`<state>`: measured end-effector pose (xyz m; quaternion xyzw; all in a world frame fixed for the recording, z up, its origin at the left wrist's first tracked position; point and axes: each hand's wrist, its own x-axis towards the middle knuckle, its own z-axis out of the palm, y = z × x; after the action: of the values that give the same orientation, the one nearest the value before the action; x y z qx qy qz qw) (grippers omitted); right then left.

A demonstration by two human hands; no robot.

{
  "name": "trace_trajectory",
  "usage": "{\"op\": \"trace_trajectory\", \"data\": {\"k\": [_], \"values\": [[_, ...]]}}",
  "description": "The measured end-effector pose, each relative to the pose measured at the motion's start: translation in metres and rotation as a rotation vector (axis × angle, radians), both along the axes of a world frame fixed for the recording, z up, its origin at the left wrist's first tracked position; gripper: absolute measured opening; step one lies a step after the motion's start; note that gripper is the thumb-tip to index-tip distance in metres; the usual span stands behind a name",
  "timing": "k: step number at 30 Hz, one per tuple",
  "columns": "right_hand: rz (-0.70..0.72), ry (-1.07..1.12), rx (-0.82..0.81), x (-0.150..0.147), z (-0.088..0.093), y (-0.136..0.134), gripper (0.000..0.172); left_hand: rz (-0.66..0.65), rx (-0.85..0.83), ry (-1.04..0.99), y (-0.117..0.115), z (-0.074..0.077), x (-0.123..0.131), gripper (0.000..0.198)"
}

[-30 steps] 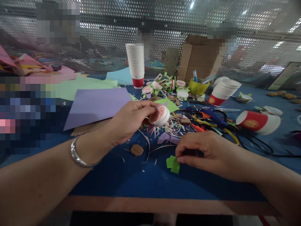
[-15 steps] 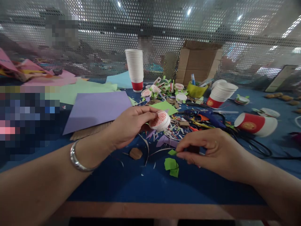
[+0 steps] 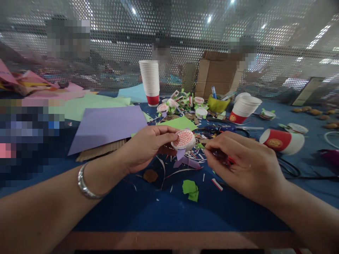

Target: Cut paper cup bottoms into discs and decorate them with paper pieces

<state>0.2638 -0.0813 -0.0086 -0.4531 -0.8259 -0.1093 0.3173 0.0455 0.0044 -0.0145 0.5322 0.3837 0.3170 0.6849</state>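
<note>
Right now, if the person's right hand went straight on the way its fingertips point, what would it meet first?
Probably the round white red-patterned paper piece held in the left hand, though the exact depth is unclear.

The single view looks from the wearer's head, forward and down across the blue surface [image 3: 148,218], close to its near edge [image 3: 174,240], with the left hand [image 3: 147,148] and right hand [image 3: 242,160] at short range and a perforated screen [image 3: 119,58] beyond.

On the worktop [image 3: 113,215] a paper sheet [image 3: 108,125] is lying to my left, a cup stack [image 3: 150,79] is standing behind my left grip [image 3: 147,148], paper scraps [image 3: 190,188] are lying before me, a cup [image 3: 282,141] to my right.
</note>
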Motion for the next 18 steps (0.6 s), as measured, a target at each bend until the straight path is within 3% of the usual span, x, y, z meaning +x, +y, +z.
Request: {"op": "trace_trajectory", "data": {"k": [8,18], "values": [[-0.015,-0.236,0.114,0.0018,-0.0014,-0.0009,0.016,0.013,-0.036,-0.011,-0.0046,0.0006,0.0014,0.018],[0.030,-0.271,0.118,0.0014,-0.0033,-0.0008,0.010,0.033,-0.052,-0.042,-0.0090,0.0074,0.0034,0.013]]}}
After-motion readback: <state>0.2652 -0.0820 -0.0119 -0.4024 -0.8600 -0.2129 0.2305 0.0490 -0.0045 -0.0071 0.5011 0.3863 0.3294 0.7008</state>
